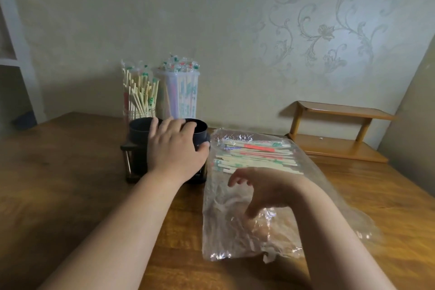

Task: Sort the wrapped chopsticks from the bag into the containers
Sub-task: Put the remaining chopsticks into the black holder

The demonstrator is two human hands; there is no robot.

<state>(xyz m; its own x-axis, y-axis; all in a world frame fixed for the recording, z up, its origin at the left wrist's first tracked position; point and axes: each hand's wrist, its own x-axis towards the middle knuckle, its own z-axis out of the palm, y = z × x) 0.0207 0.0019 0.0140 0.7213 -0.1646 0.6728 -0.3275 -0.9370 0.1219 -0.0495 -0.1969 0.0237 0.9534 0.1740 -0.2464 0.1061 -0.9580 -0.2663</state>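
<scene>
Head view: the wrapped chopsticks lie in a flat stack inside the far end of a clear plastic bag, which is spread on the wooden surface right of centre. Their wrappers carry green and red print, too small to read. The left hand grips a black twin-cylinder holder, its fingers curled over the rims and the thumb against the right cylinder's side. The holder stands just beside the bag's left edge. The right hand hovers over the middle of the bag with its fingers apart, loosely bent and holding nothing; I cannot tell whether the thumb touches the plastic. Behind the holder, against the wall, stand a clear jar and a translucent container, side by side and both packed with upright wrapped chopsticks. The print on these is likewise illegible. Bare wood stretches left of the holder and in front of it. At the far right a small wooden shelf sits near the wall, apart from the bag's far corner.
</scene>
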